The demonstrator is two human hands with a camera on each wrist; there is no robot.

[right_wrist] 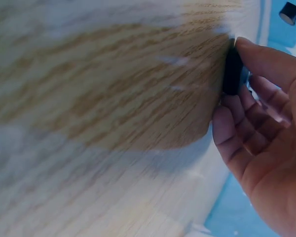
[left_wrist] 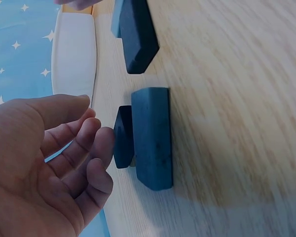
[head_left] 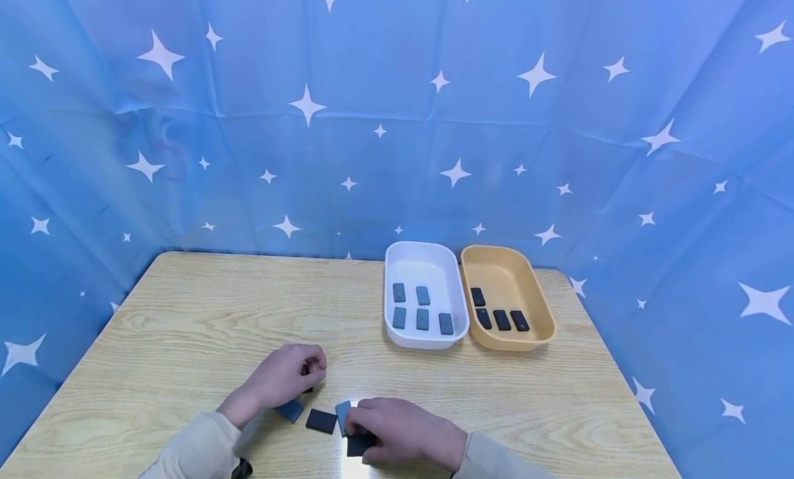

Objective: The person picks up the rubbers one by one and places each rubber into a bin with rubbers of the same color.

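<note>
My right hand (head_left: 403,431) pinches a black tile (head_left: 360,445) low on the table; in the right wrist view the thumb lies along one end of that tile (right_wrist: 232,71), fingers at the other. A blue-grey tile (head_left: 342,413) lies right beside its fingertips. My left hand (head_left: 288,375) hovers with loosely bent fingers and nothing between them. By its fingers lies another black tile (left_wrist: 123,138), mostly covered in the head view. Closer to the wrist is a dark blue tile (head_left: 289,410). Between both hands rests one more black tile (head_left: 321,421).
Toward the back right of the wooden table (head_left: 248,300) stands a white bin (head_left: 426,342) with several blue-grey tiles. An orange-tan bin (head_left: 542,331) with several black tiles adjoins it. A blue star-patterned curtain (head_left: 384,155) hangs behind and along the sides.
</note>
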